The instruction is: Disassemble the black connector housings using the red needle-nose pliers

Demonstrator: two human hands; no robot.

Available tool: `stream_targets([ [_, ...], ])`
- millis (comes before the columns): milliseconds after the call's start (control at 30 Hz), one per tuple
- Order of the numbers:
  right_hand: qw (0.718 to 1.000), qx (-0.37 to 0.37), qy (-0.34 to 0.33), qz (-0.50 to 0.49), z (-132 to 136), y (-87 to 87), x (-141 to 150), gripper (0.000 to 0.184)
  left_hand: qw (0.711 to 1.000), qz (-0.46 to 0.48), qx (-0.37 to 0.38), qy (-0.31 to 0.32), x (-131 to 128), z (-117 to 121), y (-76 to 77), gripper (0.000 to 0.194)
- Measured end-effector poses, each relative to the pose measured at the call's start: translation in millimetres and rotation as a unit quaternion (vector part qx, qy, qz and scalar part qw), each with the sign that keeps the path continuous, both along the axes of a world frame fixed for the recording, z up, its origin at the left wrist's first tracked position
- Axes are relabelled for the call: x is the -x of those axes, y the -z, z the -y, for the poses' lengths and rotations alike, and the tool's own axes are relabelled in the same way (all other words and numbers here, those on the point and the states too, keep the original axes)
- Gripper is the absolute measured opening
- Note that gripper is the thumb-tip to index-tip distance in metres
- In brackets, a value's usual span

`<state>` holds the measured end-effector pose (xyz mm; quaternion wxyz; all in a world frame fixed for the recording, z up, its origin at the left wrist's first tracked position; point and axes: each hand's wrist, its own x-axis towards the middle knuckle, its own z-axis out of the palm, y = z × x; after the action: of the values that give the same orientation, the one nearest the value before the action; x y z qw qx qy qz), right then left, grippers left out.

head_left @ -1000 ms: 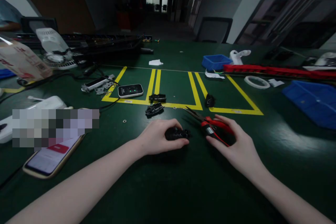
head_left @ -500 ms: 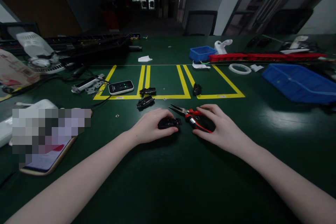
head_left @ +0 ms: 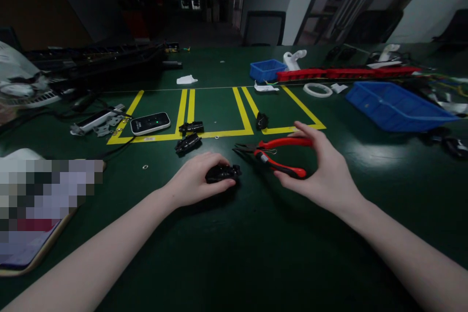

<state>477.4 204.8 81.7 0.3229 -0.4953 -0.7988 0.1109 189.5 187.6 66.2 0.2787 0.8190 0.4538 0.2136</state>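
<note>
In the head view, gripping a black part in the left hand, fingers and thumb curled round it, well short of the far edge of the green table. Over on the right, cradling red-handled pliers in a loosely curled right hand, handles spread wide, tips near the part but apart from it. Seemingly at a hold-and-line-up stage, calling for a steady left grip and careful aim before any squeeze.
</note>
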Motion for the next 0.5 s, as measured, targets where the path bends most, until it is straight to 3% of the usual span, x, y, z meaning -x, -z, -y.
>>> stream_targets([
  [100, 0.993, -0.014, -0.004, -0.119, 7.4, -3.9, 1.9, 0.094, 1.000, 0.003, 0.008, 0.003, 0.5, 0.6, -0.4, 0.031],
  [233, 0.974, 0.019, -0.016, -0.225, 9.7, -1.9, 3.2, 0.070, 1.000, 0.011, 0.021, 0.002, 1.0, 0.4, 1.6, 0.031],
  [300, 0.963, 0.042, -0.027, -0.264, 6.7, 0.9, 2.8, 0.059, 1.000, 0.015, 0.028, 0.001, 1.0, 0.2, 2.7, 0.030],
  [500, 0.947, 0.090, -0.060, -0.303, 4.4, 4.0, 4.3, 0.055, 0.995, 0.056, 0.085, -0.009, 0.1, 2.5, 2.2, 0.028],
])
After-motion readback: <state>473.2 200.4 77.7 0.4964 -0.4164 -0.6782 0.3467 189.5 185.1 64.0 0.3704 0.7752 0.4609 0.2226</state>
